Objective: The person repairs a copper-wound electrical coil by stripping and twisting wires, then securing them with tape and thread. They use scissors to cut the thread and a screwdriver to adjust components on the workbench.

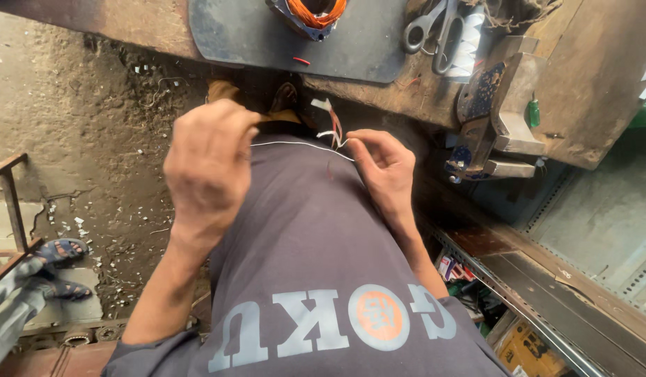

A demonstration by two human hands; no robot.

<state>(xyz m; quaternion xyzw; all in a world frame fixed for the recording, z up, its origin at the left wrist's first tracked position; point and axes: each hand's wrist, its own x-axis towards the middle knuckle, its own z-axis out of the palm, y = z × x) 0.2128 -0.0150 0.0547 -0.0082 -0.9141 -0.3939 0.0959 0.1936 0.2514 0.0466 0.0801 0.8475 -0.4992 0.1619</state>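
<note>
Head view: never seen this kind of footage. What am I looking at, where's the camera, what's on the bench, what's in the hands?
There is no machine here: a person works with two bare hands, and one camera on their head looks straight down, so you see their grey shirt and forearms from above.

The right hand pinches thin wires, red and white, near the bench edge. The left hand is closed and raised in front of the chest; whether it holds the same wires cannot be told.

Along the top runs a worn wooden bench. On it lie a dark flat mat carrying a coil of orange wire, a pair of scissors and a metal vise.

At lower left, another person's sandalled feet stand on the dirt floor.
</note>
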